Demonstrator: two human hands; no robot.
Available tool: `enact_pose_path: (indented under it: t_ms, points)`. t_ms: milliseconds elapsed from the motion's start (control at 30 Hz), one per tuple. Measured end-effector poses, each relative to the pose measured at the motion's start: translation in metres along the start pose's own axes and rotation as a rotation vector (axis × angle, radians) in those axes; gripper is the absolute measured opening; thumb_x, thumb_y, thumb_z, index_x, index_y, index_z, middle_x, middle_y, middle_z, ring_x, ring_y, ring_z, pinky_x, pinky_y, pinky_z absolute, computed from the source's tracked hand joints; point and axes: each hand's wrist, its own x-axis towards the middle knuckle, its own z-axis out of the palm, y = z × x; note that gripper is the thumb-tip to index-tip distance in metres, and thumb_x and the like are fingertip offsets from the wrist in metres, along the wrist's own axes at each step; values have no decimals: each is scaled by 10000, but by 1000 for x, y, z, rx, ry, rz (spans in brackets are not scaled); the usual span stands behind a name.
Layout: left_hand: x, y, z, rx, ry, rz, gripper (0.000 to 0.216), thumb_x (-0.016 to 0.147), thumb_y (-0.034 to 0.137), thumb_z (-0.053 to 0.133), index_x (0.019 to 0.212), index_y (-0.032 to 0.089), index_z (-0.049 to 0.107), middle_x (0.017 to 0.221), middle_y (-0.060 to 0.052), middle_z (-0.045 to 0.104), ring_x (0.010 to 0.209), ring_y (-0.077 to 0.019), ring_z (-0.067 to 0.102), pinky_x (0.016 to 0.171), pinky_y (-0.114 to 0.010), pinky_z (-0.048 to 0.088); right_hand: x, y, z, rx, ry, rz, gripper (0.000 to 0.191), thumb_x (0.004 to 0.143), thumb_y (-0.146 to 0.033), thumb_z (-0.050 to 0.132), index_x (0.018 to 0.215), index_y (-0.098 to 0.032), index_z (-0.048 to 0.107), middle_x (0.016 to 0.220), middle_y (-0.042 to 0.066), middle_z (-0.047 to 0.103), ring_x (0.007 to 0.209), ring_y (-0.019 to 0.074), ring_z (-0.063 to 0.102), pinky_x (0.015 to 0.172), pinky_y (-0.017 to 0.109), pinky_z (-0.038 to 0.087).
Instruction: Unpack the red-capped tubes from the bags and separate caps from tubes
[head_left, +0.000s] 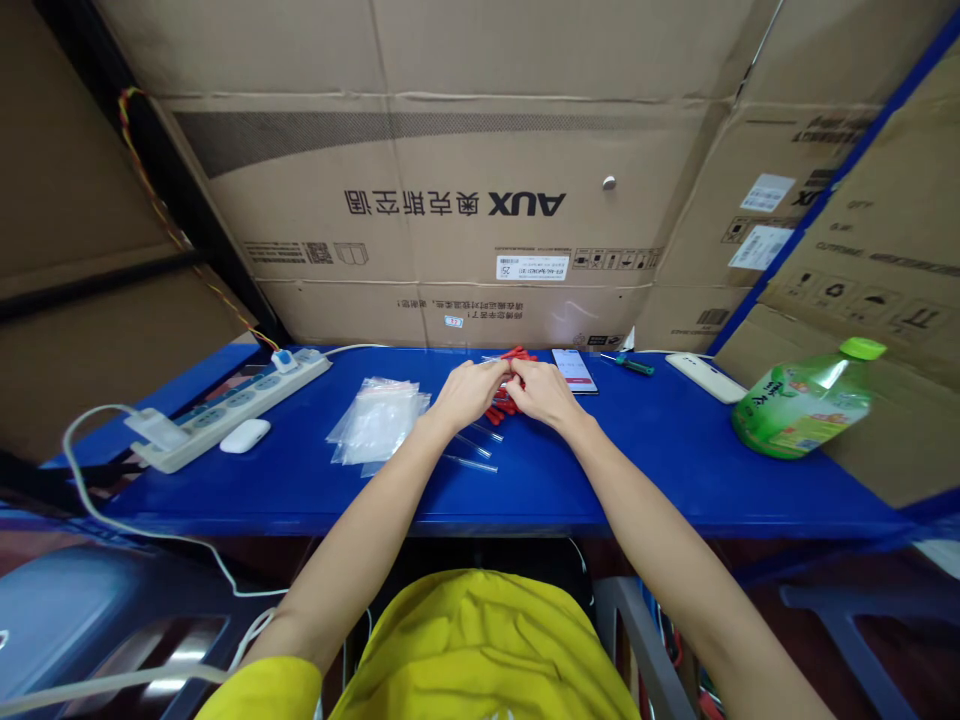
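Note:
My left hand (469, 392) and my right hand (543, 390) meet fingertip to fingertip over the far middle of the blue table. The fingers of both are closed in a pinch, and what they hold is too small and hidden to make out. Behind and beneath them lies a pile of slim red pieces (501, 408), partly covered by the hands. Several clear thin tubes (471, 463) lie just nearer, beside my left wrist. To the left is a stack of clear plastic zip bags (381, 422), overlapped at its edge by my left forearm.
A phone (574, 371) with a lit screen and a green-handled screwdriver (634, 365) lie behind my right hand. Farther right are a white slab-shaped device (705, 377) and a green bottle (804, 405). A power strip (240, 405) and white earbud case (245, 436) sit left. Cardboard (450, 150) walls the back.

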Motion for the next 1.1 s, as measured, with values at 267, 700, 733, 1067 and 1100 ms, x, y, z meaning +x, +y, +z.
enact_pose_path:
  t_ms: [267, 700, 733, 1067, 1100]
  points:
    - [0, -2, 1, -29, -13, 4, 297, 1092, 287, 334, 1160, 230, 618, 1131, -78, 771, 1040, -232, 720, 886, -329, 455, 2, 0, 4, -17, 3, 1, 197, 926, -151, 466, 971, -174, 656, 1000, 119, 769, 826, 246, 670, 731, 317, 387]
    - [-1, -7, -6, -149, 36, -44, 453, 1121, 424, 244, 1044, 221, 642, 1033, -59, 764, 944, -219, 702, 825, -321, 400, -1, 2, 7, 148, 91, -116, 226, 1026, -221, 385, 968, -199, 602, 966, 92, 702, 869, 222, 642, 788, 299, 421]
    - [-1, -8, -8, -157, 39, -42, 461, 1121, 419, 246, 1017, 216, 647, 1020, -60, 762, 945, -218, 699, 821, -322, 394, -1, 3, 6, 162, 85, -133, 224, 1038, -243, 390, 985, -201, 604, 991, 93, 701, 899, 222, 646, 805, 296, 426]
    - [-3, -10, -3, -107, 115, 45, 300, 1102, 370, 354, 1120, 217, 612, 1179, -73, 731, 1042, -221, 675, 837, -350, 357, -1, 0, -3, 9, -42, 71, 245, 1042, -331, 437, 1028, -207, 649, 967, 89, 757, 877, 247, 689, 746, 302, 396]
    - [-2, -9, -3, -95, 116, 41, 294, 1102, 366, 354, 1113, 216, 607, 1173, -72, 734, 1029, -220, 677, 837, -353, 356, -1, -2, -4, -9, -62, 80, 253, 1041, -330, 432, 1037, -206, 652, 961, 92, 760, 878, 250, 692, 742, 302, 393]
